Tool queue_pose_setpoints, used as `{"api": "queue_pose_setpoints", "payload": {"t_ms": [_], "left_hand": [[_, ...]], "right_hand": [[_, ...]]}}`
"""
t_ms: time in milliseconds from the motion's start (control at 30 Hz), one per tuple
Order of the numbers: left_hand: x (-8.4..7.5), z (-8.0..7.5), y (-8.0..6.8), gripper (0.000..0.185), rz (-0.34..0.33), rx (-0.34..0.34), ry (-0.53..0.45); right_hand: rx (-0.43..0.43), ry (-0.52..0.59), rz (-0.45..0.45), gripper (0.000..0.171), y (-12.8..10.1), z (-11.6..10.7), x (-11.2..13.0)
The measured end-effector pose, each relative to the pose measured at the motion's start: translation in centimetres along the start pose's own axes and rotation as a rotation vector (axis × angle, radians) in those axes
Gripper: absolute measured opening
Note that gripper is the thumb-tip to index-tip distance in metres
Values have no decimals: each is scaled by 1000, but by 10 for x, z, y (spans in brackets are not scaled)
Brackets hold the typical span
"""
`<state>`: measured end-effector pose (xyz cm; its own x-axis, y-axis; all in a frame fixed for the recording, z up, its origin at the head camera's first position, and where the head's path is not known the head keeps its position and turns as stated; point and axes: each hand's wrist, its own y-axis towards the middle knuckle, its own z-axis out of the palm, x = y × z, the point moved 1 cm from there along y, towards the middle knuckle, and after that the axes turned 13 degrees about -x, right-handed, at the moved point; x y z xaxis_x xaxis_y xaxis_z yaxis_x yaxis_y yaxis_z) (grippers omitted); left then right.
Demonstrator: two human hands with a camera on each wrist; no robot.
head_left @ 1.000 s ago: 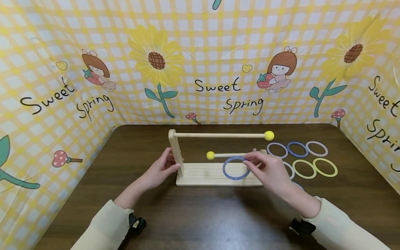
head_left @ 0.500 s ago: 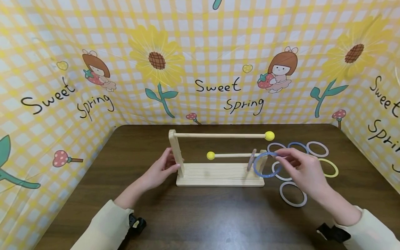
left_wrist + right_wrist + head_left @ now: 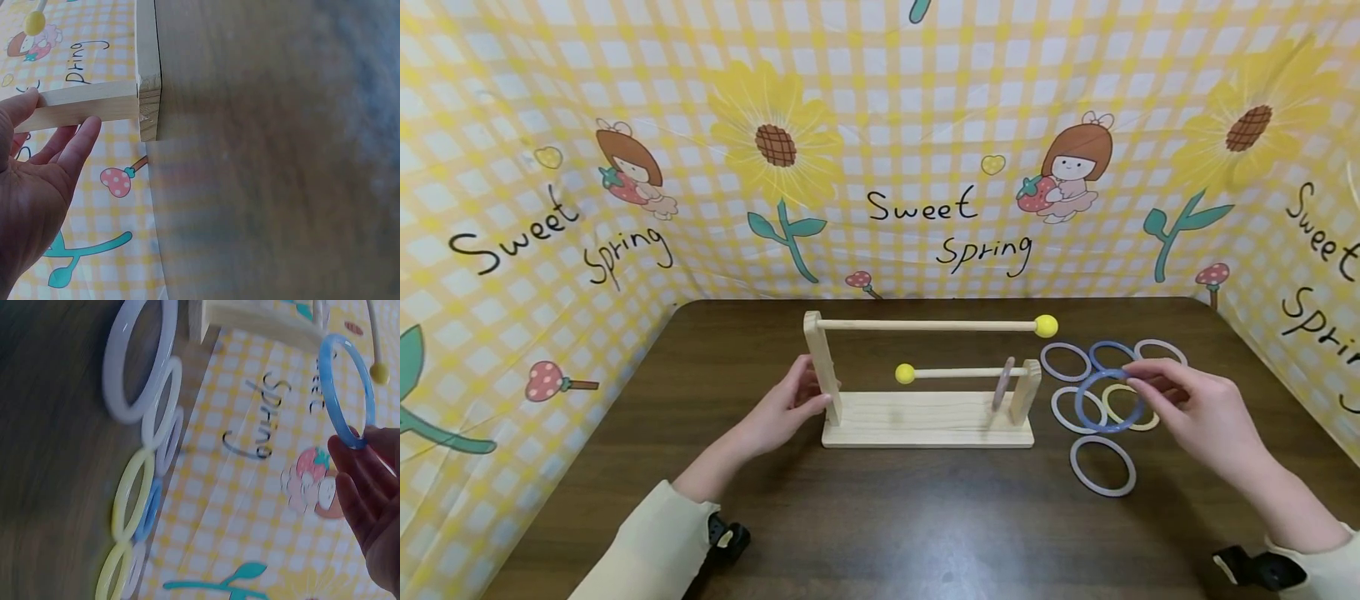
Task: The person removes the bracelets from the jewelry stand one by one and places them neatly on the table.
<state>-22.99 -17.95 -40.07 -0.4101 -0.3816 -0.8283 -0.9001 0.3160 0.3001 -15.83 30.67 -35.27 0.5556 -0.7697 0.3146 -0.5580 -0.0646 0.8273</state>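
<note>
A wooden ring stand (image 3: 917,423) has an upper rod (image 3: 925,326) and a lower rod (image 3: 958,373), each tipped with a yellow ball. My left hand (image 3: 781,410) grips its tall left post (image 3: 94,112), thumb on one side and fingers on the other. One purplish ring (image 3: 1003,387) hangs on the lower rod close to the short right post (image 3: 1026,396). Right of the stand, my right hand (image 3: 1206,412) pinches a translucent blue ring (image 3: 326,381) at its edge between thumb and fingertips. In the head view this ring overlaps rings lying on the table behind it.
Several rings lie right of the stand: a lilac ring (image 3: 1044,367), a blue ring (image 3: 1105,342), pale rings, and a grey-white ring (image 3: 1074,467) nearest me. Of two yellow rings, one (image 3: 102,578) is hidden by my right hand in the head view. A patterned cloth (image 3: 820,250) encloses the table.
My right hand has carried the blue ring rightward from in front of the lower rod, past the short post, to over the loose rings. The left hand and stand have stayed still.
</note>
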Motion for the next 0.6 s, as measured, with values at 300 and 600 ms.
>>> {"api": "queue_pose_setpoints", "payload": {"t_ms": [300,600], "left_hand": [[-1,0,1,45,7,-6,7],[-3,0,0,47,-15,-10,23]], "right_hand": [[94,-80,-9,31,-11,-11,-27],[234,-135,29,23,-14,-25,-52]]}}
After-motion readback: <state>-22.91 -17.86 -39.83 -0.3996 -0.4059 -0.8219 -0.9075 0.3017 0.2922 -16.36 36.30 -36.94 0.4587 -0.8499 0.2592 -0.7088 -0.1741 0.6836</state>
